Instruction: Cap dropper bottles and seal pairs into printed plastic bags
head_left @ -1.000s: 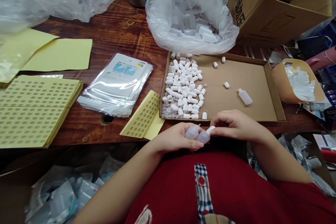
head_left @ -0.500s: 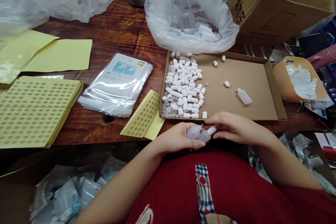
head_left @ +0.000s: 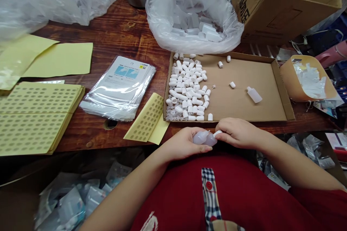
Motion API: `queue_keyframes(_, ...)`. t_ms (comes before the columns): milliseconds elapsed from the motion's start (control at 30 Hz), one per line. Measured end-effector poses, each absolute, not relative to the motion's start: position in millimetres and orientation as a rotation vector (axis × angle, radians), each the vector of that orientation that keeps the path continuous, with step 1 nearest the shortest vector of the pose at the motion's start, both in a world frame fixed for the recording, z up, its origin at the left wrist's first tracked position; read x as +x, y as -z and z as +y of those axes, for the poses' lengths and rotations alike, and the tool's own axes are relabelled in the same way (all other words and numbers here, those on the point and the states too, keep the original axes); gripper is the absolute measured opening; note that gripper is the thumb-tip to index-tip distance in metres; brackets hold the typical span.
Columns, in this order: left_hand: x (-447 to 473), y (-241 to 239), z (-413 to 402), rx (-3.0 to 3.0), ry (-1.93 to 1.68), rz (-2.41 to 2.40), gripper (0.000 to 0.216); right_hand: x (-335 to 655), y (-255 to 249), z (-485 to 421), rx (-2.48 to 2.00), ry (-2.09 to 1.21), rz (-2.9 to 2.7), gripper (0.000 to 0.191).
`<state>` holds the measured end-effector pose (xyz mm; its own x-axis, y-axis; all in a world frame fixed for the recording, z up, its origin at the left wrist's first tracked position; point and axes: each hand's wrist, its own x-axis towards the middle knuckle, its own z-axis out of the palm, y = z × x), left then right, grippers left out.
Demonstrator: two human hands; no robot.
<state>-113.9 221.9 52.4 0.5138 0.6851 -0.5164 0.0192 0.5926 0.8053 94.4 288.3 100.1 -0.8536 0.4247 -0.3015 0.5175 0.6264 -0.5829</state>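
Two small translucent squeeze bottles [head_left: 200, 137] lie side by side in my left hand [head_left: 184, 143], whose fingers are closed round them. One bottle shows a bare nozzle. On the other sits a white cap [head_left: 217, 134], pinched between the thumb and fingers of my right hand [head_left: 234, 133]. Just beyond my hands is a shallow cardboard tray [head_left: 279, 115]. Many white caps [head_left: 189, 79] are heaped in its left part, with small clear nozzle pieces [head_left: 173, 114] at the lower left corner. A single bottle [head_left: 254, 95] lies on the tray's right side.
An open plastic bag [head_left: 159, 39] of bottles stands behind the tray, beside a cardboard box [head_left: 292, 14]. An orange bin [head_left: 295, 83] is at the right. To the left lie clear-sleeved printed sheets [head_left: 119, 86] and yellow sticker sheets [head_left: 40, 115].
My right hand's fingers have closed on the cap, where they were looser around it before. The loose bottle in the tray has shifted and turned slightly. The view has moved a little.
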Motion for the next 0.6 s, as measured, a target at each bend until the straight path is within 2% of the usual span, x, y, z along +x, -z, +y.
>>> queue_keyframes(67, -113, -52, 221, 0.857, -0.473, 0.959, 0.040, 96, -101, 289, 0.678, 1.161, 2.769, 0.024)
queue_keyframes(133, -111, -51, 220, 0.855, -0.476, 0.967, 0.039, 96, -100, 288, 0.615, 1.143, 2.814, 0.022)
queue_keyframes(300, -107, -50, 214, 0.832, -0.524, 1.051, 0.042, 89, -92, 286, 0.911, 0.971, 2.703, 0.023)
queue_keyframes(467, -109, -51, 214, 0.827, -0.526, 1.065, 0.046, 94, -92, 288, 0.758, 1.300, 2.702, 0.024)
queue_keyframes(600, -111, -53, 215, 0.902, -0.501, 1.061, 0.047, 95, -100, 295, 0.722, 1.295, 2.667, 0.026)
